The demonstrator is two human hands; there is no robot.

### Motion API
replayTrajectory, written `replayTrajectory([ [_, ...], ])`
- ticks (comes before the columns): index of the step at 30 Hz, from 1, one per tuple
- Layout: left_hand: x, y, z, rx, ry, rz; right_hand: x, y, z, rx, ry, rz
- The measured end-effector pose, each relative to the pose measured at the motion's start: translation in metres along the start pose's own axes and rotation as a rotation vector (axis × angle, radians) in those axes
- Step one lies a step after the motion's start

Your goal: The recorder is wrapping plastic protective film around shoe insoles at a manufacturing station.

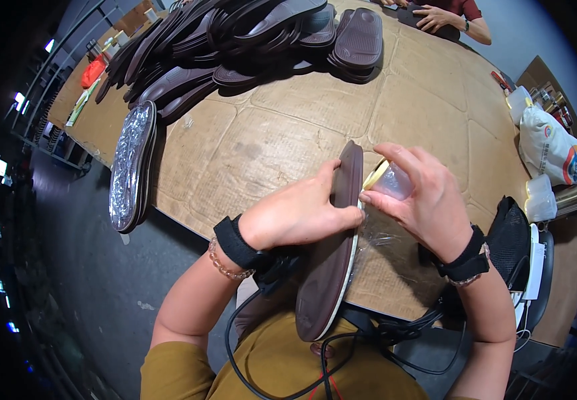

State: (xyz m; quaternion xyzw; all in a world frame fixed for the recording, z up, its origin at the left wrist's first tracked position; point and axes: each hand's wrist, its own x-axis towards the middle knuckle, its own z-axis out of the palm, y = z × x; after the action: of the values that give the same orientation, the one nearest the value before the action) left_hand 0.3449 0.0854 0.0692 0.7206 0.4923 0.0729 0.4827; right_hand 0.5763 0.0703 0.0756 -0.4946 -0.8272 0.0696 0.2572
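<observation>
My left hand (295, 213) is closed around a dark brown shoe sole (325, 287), which stands on edge with its lower end toward my lap. A pale rim runs along the sole's right side; whether more than one is stacked there, I cannot tell. In my right hand (425, 193) is a small roll of clear film (396, 181) with a yellowish end, gripped between thumb and fingers right beside the sole. Loose clear film (378, 243) shows below that roll. At the table's left edge lies a stack of soles wrapped in shiny clear film (132, 170).
A large pile of brown soles (235, 40) covers the far left of the cardboard-topped table (428, 113). Along the right side are a white bag (547, 143), white rolls (540, 199) and a black mesh bag (510, 233). Black cables (235, 333) cross my lap. Another person's hands (435, 19) work at the far edge.
</observation>
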Motion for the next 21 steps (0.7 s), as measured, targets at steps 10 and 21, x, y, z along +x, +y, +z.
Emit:
replayTrajectory([
  [10, 0.008, -0.013, 0.009, -0.073, 0.117, -0.004, 0.008, 0.014, -0.002, 0.207, -0.091, -0.010],
  [21, 0.005, -0.018, 0.017, -0.219, 0.111, 0.095, 0.010, 0.010, -0.003, 0.081, 0.042, -0.029],
])
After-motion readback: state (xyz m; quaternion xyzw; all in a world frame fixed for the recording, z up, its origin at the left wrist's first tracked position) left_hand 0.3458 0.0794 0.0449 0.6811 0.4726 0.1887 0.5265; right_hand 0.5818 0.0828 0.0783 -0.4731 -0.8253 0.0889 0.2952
